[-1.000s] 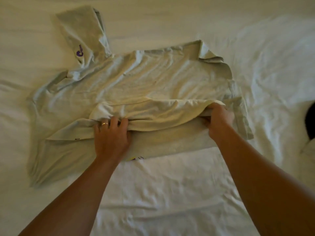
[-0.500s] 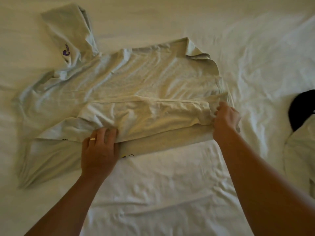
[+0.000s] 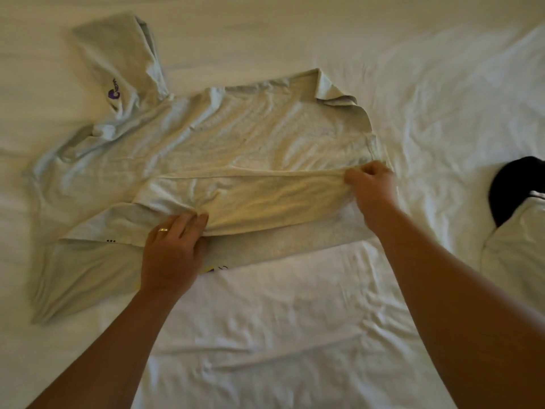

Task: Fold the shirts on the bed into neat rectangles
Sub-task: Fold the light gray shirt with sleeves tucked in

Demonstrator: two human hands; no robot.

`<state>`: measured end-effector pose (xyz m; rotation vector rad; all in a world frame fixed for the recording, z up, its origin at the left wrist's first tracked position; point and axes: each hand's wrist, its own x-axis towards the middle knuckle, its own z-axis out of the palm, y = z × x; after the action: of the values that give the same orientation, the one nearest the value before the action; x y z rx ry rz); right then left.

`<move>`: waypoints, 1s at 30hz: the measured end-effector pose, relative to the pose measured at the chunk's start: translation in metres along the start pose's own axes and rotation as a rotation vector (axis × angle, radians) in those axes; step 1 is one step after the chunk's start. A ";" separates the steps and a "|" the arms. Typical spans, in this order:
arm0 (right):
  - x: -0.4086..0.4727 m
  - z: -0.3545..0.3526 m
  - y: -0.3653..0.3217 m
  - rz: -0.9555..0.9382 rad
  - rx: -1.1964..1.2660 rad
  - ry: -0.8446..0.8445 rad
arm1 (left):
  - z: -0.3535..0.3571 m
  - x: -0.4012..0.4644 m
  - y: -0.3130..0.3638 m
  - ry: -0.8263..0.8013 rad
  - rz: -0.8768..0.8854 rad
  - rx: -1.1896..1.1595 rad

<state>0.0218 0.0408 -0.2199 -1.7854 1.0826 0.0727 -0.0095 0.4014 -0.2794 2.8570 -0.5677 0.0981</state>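
Observation:
A pale grey T-shirt [image 3: 236, 137] lies sideways on the white bed sheet [image 3: 280, 320], its hem to the right and its collar end to the left. One sleeve with a purple logo [image 3: 113, 91] points to the far left. The shirt's near long side is folded over onto the body as a band. My left hand [image 3: 172, 252], with a ring, has its fingertips tucked under the fold near the armpit and grips the cloth. At the hem end of the band my right hand [image 3: 371, 187] pinches the folded edge.
At the right edge lie a black garment [image 3: 513, 190] and a white one [image 3: 519, 255], partly cut off by the frame. Wrinkled sheet spreads on every side of the shirt.
The fold's edge has been carried farther over the shirt body and pulled straight. My right hand has shifted up and right along the hem. My left hand stays at the armpit end.

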 end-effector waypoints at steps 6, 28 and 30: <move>0.013 -0.011 0.011 0.139 -0.132 -0.135 | 0.007 -0.017 0.002 -0.153 0.007 0.055; 0.023 -0.004 0.010 0.153 0.035 -0.115 | 0.009 -0.008 0.012 -0.186 -0.027 0.103; 0.023 -0.002 0.009 0.102 -0.035 -0.093 | 0.009 -0.008 0.011 -0.205 -0.027 0.116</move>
<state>0.0284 0.0239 -0.2369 -1.7393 1.1106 0.2356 -0.0213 0.3920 -0.2865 3.0079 -0.5792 -0.1745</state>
